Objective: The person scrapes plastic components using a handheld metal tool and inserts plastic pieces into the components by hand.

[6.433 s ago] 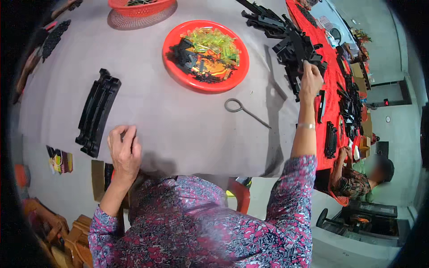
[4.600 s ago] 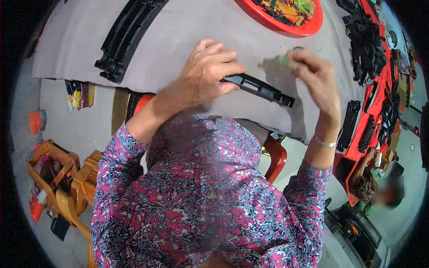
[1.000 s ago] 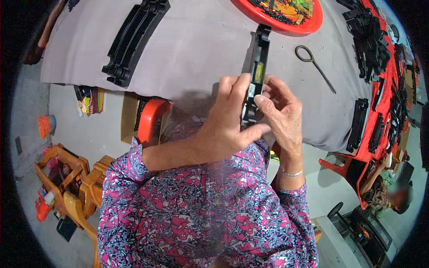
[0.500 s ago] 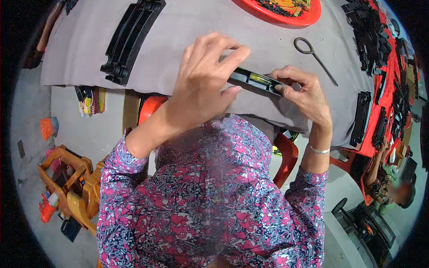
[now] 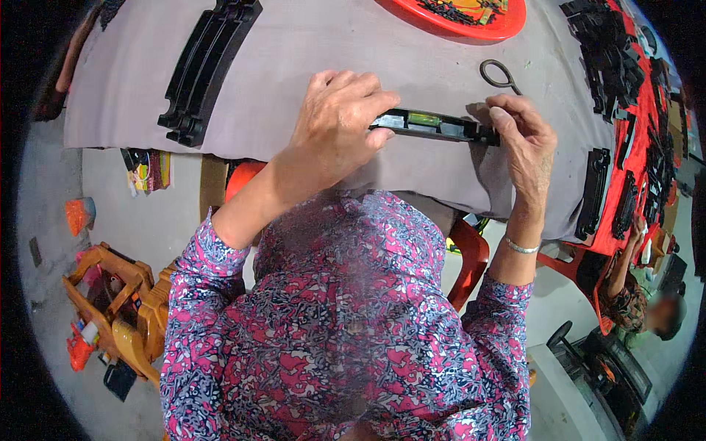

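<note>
My left hand [image 5: 342,117] is closed on the left end of a spirit level [image 5: 434,126]. Its narrow black body shows a yellow-green vial in the middle and lies roughly level across, just above the table cloth. By the level's right end, my right hand [image 5: 526,136] has its thumb and fingers apart; whether it touches that end I cannot tell. Behind this hand lies a black rod with a ring end [image 5: 498,73], its shaft mostly hidden. To the left on the cloth rests a long black plastic housing [image 5: 209,70].
A red basin [image 5: 507,29] of small black and yellow parts stands at the far side. Black housings [image 5: 607,66] are heaped at the right on a red cloth [image 5: 614,213]. A co-worker [image 5: 625,294] sits at the far right. Wooden furniture [image 5: 110,294] stands lower left.
My right hand has loosened from the level's right end and moved right and up. The level has turned nearer to horizontal and shows more of its length. My left hand still holds it.
</note>
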